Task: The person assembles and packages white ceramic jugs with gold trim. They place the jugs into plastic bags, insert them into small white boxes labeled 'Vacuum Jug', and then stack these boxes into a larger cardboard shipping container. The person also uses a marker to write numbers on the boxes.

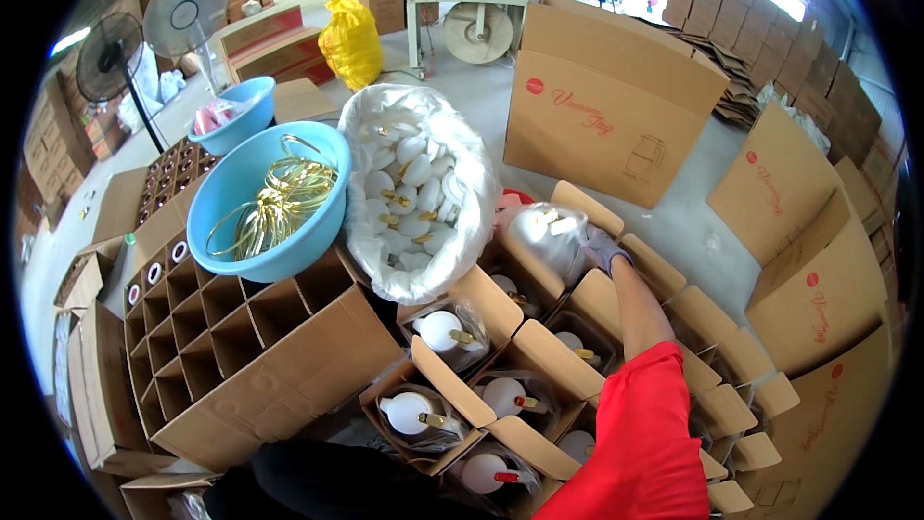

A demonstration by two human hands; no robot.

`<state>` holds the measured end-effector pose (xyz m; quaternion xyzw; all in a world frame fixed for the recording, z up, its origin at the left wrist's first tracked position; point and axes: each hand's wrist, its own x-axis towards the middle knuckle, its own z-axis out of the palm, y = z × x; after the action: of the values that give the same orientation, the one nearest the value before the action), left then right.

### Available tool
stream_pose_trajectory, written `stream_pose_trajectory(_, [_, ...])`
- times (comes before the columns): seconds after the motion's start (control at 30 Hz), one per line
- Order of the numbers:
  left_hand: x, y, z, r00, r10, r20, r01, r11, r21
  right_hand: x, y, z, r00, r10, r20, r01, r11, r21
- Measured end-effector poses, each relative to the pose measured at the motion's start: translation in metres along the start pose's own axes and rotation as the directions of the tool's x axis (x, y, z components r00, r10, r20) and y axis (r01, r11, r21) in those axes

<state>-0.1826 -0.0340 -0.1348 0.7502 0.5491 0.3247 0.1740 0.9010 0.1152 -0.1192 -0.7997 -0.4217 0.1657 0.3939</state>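
My right hand (606, 250), in a greyish-purple glove, reaches forward over the open boxes. Its fingers are closed at the side of a jug (549, 231) with a white lid, wrapped in clear plastic, at the mouth of a carton. Part of the fingers is hidden behind the plastic. Nearer to me, bagged jugs with white lids (441, 330) and gold or red pieces sit in open small cartons (452, 380). A small pink patch (504, 216) shows left of the wrapped jug; I cannot make out what it is. My left hand is out of view.
At left stands a divided carton (289, 366), with a blue basin (207, 231) of gold ties on its far edge. A lined bin (462, 135) holds many white lids. Large cartons (597, 106) stand ahead and at right. Two fans (185, 12) are far left.
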Motion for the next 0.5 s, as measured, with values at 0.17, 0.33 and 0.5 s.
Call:
stream_pose_trajectory(0.17, [-0.065,-0.035,-0.014,0.869,-0.495,-0.028,0.481,0.828,0.289,0.002,0.006,0.004,0.988,0.101,0.121,-0.027,0.863,-0.504])
stream_pose_trajectory(0.33, [-0.070,0.035,-0.103,0.441,-0.799,-0.408,0.880,0.296,0.373,-0.002,-0.058,0.072,0.953,-0.068,0.295,0.049,0.996,0.074])
stream_pose_trajectory(0.5, [-0.032,0.006,-0.090,0.622,-0.370,-0.690,0.772,0.138,0.621,-0.029,-0.030,0.003,0.989,-0.142,0.029,0.145,0.977,-0.157])
